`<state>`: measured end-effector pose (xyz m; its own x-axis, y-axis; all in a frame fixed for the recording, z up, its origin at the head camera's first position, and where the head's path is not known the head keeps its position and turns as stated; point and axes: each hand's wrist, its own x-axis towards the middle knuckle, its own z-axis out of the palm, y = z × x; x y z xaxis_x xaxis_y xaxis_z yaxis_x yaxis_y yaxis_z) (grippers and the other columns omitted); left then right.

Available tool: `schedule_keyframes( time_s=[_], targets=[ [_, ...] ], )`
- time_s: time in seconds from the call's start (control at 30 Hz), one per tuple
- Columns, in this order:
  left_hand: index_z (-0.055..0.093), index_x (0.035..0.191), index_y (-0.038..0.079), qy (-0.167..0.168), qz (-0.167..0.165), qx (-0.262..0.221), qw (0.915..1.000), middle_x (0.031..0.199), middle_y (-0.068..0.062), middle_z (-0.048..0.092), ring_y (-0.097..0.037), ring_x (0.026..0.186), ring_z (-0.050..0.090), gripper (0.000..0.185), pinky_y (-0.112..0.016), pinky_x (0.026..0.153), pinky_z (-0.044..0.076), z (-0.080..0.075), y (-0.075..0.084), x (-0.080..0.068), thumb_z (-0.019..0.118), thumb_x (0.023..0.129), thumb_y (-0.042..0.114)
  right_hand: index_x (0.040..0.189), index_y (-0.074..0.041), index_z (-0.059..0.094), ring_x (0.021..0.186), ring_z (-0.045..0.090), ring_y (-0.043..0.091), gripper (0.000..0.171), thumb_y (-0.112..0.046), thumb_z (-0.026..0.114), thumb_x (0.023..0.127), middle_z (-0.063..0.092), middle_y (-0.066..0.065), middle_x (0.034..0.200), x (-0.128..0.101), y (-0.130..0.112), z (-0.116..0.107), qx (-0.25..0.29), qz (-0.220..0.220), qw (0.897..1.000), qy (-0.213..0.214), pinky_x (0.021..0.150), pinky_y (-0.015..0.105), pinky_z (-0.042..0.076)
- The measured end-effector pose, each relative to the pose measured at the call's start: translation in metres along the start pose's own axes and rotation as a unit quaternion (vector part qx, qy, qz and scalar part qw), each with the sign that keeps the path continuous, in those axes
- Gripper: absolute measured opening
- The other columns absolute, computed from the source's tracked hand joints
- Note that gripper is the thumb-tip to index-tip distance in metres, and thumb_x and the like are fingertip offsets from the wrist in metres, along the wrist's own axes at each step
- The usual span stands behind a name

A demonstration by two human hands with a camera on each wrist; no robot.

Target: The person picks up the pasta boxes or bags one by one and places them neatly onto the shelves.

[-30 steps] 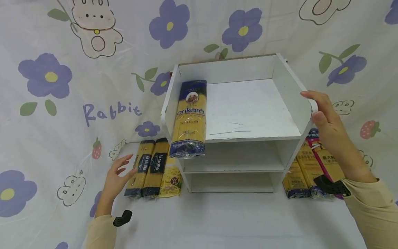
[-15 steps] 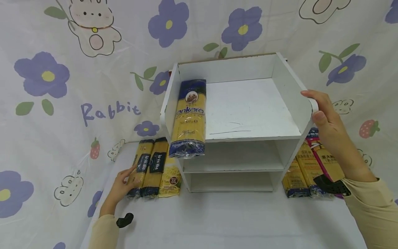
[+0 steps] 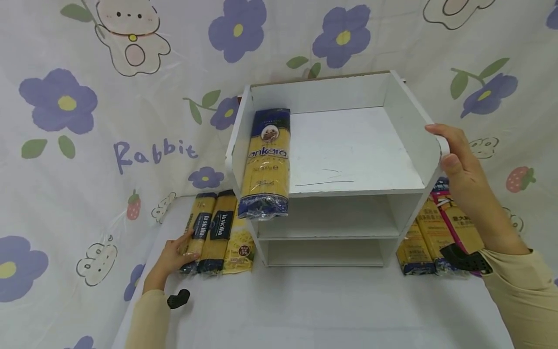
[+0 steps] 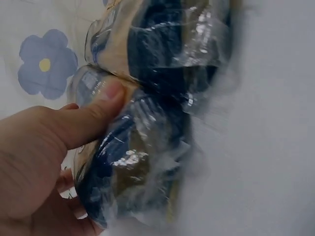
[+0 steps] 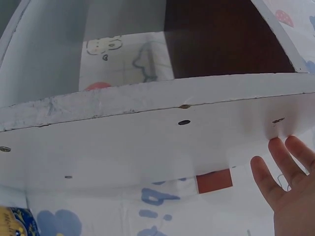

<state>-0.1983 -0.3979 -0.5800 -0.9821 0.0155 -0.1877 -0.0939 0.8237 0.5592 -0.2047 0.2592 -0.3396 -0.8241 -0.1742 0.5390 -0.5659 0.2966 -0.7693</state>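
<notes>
My left hand (image 3: 171, 256) grips the lower part of the leftmost la sicilia spaghetti pack (image 3: 201, 213), which leans at the left of the white shelf unit (image 3: 357, 150). In the left wrist view, the thumb lies on top of this clear-and-blue wrapped pack (image 4: 130, 167), with fingers at its far side. A second la sicilia pack (image 3: 221, 225) touches it. My right hand (image 3: 472, 194) holds the front corner of the shelf unit's right side panel, thumb at the front edge. The right wrist view shows several fingertips against the panel's outer face (image 5: 216, 132).
An ankara spaghetti pack (image 3: 267, 165) lies at the left of the top shelf, overhanging its front. A yellow pasta bag (image 3: 240, 247) stands beside the la sicilia packs. Several more pasta packs (image 3: 429, 237) lean at the right of the unit, on the white table (image 3: 322, 310).
My left hand has moved right from beside the leftmost la sicilia pack and taken hold of its lower part. The right hand stays on the shelf panel.
</notes>
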Motion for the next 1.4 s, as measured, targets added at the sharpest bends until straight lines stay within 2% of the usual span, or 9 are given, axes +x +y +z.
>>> schedule_keyframes(
  time_s=[0.13, 0.37, 0.5, 0.73, 0.8, 0.93, 1.1, 1.27, 1.4],
  targets=[
    [0.028, 0.156, 0.013, -0.028, -0.01, 0.006, 0.9995, 0.149, -0.039, 0.035, -0.057, 0.134, 0.039, 0.092, -0.069, 0.109, 0.033, -0.009, 0.009, 0.002, 0.08, 0.083, 0.034, 0.149, -0.007, 0.036, 0.129, 0.039, 0.016, 0.067, -0.053, 0.044, 0.101, 0.035, 0.001, 0.15, 0.0, 0.0, 0.0, 0.006, -0.005, 1.0, -0.006, 0.098, 0.023, 0.037],
    [0.019, 0.159, 0.017, -0.084, -0.016, -0.061, 0.9945, 0.146, -0.033, 0.042, -0.035, 0.111, 0.056, 0.097, -0.053, 0.101, 0.044, -0.023, 0.018, 0.005, 0.079, 0.084, 0.028, 0.151, -0.012, 0.035, 0.136, 0.035, 0.019, 0.069, -0.056, 0.045, 0.099, 0.032, 0.0, 0.154, 0.0, -0.001, -0.001, 0.004, 0.021, 1.0, -0.006, 0.113, 0.031, 0.033],
    [0.014, 0.16, 0.018, -0.111, -0.007, -0.082, 0.9903, 0.145, -0.034, 0.043, -0.034, 0.115, 0.058, 0.099, -0.052, 0.102, 0.044, -0.034, 0.02, 0.004, 0.078, 0.085, 0.028, 0.15, -0.012, 0.035, 0.136, 0.035, 0.019, 0.064, -0.052, 0.043, 0.101, 0.032, -0.002, 0.154, -0.001, -0.001, -0.001, 0.004, 0.012, 1.0, -0.007, 0.112, 0.03, 0.033],
    [0.025, 0.158, 0.025, -0.142, -0.003, -0.076, 0.9869, 0.162, -0.027, 0.018, -0.049, 0.145, 0.027, 0.088, -0.071, 0.113, 0.025, -0.04, 0.018, 0.004, 0.074, 0.086, 0.037, 0.151, -0.012, 0.034, 0.137, 0.034, 0.019, 0.057, -0.045, 0.04, 0.104, 0.031, -0.004, 0.155, -0.002, -0.006, 0.0, 0.001, 0.003, 1.0, -0.013, 0.117, 0.034, 0.03],
    [0.027, 0.157, 0.026, -0.135, 0.0, -0.075, 0.988, 0.163, -0.027, 0.018, -0.051, 0.147, 0.021, 0.087, -0.072, 0.112, 0.024, -0.037, 0.014, 0.003, 0.075, 0.085, 0.038, 0.151, -0.012, 0.034, 0.137, 0.034, 0.019, 0.058, -0.046, 0.041, 0.104, 0.031, -0.004, 0.155, -0.002, -0.006, 0.0, 0.004, 0.007, 1.0, -0.014, 0.116, 0.033, 0.03],
    [0.03, 0.156, 0.028, -0.109, -0.006, -0.099, 0.9891, 0.162, -0.025, 0.021, -0.047, 0.141, 0.034, 0.088, -0.067, 0.112, 0.03, -0.028, 0.004, 0.002, 0.078, 0.084, 0.038, 0.151, -0.011, 0.033, 0.137, 0.033, 0.018, 0.053, -0.039, 0.038, 0.106, 0.031, -0.005, 0.154, -0.002, -0.001, -0.001, 0.002, -0.004, 1.0, -0.02, 0.113, 0.028, 0.031],
    [0.034, 0.155, 0.028, -0.079, -0.006, -0.135, 0.9877, 0.163, -0.023, 0.019, -0.047, 0.145, 0.028, 0.086, -0.067, 0.114, 0.028, -0.022, -0.003, 0.001, 0.08, 0.083, 0.036, 0.151, -0.011, 0.032, 0.138, 0.033, 0.016, 0.051, -0.037, 0.037, 0.107, 0.03, -0.007, 0.155, -0.001, 0.001, -0.002, -0.001, -0.003, 1.0, -0.019, 0.115, 0.029, 0.031],
    [0.033, 0.155, 0.031, -0.047, -0.016, -0.179, 0.9825, 0.153, -0.023, 0.039, -0.035, 0.12, 0.056, 0.087, -0.043, 0.1, 0.05, -0.015, -0.011, -0.003, 0.081, 0.082, 0.031, 0.15, -0.009, 0.034, 0.135, 0.035, 0.019, 0.064, -0.051, 0.042, 0.102, 0.031, -0.001, 0.154, 0.0, -0.002, 0.001, 0.012, 0.005, 1.0, -0.012, 0.109, 0.028, 0.035],
    [0.033, 0.154, 0.036, -0.015, -0.011, -0.176, 0.9843, 0.152, -0.021, 0.042, -0.027, 0.115, 0.056, 0.088, -0.038, 0.096, 0.049, -0.015, -0.009, -0.005, 0.082, 0.081, 0.036, 0.15, -0.009, 0.034, 0.13, 0.038, 0.017, 0.067, -0.054, 0.044, 0.1, 0.032, 0.0, 0.153, 0.0, -0.003, 0.001, 0.017, 0.008, 1.0, -0.006, 0.099, 0.023, 0.038]
  ],
)
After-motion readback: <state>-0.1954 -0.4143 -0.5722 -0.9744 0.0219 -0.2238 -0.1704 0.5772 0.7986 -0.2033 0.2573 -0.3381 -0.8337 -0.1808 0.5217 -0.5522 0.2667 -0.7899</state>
